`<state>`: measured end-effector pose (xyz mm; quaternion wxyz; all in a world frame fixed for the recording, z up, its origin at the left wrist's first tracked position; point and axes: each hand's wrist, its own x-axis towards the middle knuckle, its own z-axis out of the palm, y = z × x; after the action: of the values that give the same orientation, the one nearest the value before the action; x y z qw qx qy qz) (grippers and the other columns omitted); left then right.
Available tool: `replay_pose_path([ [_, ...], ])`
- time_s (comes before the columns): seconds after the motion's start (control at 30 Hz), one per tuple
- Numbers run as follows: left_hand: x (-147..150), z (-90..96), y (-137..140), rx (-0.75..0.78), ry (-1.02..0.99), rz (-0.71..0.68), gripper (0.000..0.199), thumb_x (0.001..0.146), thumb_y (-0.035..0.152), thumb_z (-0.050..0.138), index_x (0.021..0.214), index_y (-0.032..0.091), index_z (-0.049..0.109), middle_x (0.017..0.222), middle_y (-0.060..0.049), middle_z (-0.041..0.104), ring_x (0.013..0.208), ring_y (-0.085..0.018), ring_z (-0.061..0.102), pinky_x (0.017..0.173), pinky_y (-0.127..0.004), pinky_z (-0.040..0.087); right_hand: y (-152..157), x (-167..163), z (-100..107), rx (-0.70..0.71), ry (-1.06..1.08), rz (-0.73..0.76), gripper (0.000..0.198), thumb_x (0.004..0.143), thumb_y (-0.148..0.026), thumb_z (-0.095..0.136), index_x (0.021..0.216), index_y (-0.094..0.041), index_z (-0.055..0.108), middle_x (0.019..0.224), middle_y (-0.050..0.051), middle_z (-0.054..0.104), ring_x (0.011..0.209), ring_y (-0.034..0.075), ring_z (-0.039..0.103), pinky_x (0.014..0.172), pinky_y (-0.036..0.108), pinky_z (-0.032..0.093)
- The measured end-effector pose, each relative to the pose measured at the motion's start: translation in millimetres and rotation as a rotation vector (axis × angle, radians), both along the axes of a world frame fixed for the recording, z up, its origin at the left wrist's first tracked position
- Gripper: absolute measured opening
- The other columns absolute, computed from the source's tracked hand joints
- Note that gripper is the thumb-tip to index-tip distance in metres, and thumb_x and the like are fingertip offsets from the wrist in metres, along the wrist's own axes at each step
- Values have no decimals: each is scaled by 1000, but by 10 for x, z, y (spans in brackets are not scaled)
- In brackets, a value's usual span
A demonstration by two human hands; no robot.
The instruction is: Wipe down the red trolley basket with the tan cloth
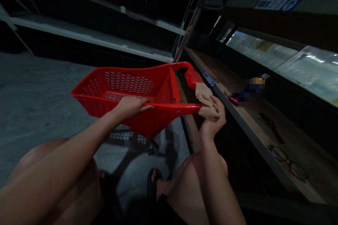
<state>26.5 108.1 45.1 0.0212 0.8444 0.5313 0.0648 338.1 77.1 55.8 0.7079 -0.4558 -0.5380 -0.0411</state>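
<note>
A small red plastic shopping cart (155, 121) with slotted basket walls stands in front of me. My left hand (132, 107) is closed over the near rim of its basket. At the handle end, my right hand (216, 116) grips a tan cloth (203, 94). The cloth is bunched around the cart's red handle bar (194, 78), covering part of it. Some of my right fingers are hidden behind the cloth. The basket's visible inside shows nothing in it.
To the right, a wooden shelf (249, 123) bears eyeglasses (287, 161), a dark red item (271, 126) and a blurred-out item (249, 89). White metal racks (87, 37) run along the back. A sandalled foot (155, 184) rests on the grey floor (47, 88).
</note>
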Motion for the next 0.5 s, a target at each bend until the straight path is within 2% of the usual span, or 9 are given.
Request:
replay_pose_path([
  [0.1,-13,-4,-39,21,27,77,66,101,71,26,125,25,67,109,-11,77,103,-31,72,84,-35,50,-322,-229,-187,-26,-202,-78,52,91,-31,59,142,-22,59,146,14,56,142,30,50,120,56,37],
  [0.2,38,-8,-65,73,10,115,66,102,68,24,118,21,68,110,-13,76,106,-31,70,91,-37,47,-354,-407,-524,-117,-338,-157,59,93,-34,56,151,-24,48,156,17,41,151,34,35,123,63,28],
  [0.3,102,-31,-78,118,-41,102,62,103,65,29,116,17,67,114,-15,74,108,-31,69,92,-38,46,-270,-573,-1058,-282,-414,-102,48,95,-30,51,142,-22,56,146,20,47,147,34,39,121,62,33],
  [0.37,138,-65,-84,127,-75,73,58,104,61,32,118,15,65,114,-16,73,108,-31,68,91,-38,46,-260,-685,-1431,-426,-423,-54,51,92,-24,51,142,-19,55,142,21,48,145,34,40,119,59,37],
  [0.5,187,-147,-110,143,-133,-28,48,106,47,33,122,12,62,116,-17,70,115,-30,64,98,-39,44,-422,-882,-2019,-587,-356,-48,70,87,-11,45,156,-8,33,150,27,38,146,29,40,119,49,39],
])
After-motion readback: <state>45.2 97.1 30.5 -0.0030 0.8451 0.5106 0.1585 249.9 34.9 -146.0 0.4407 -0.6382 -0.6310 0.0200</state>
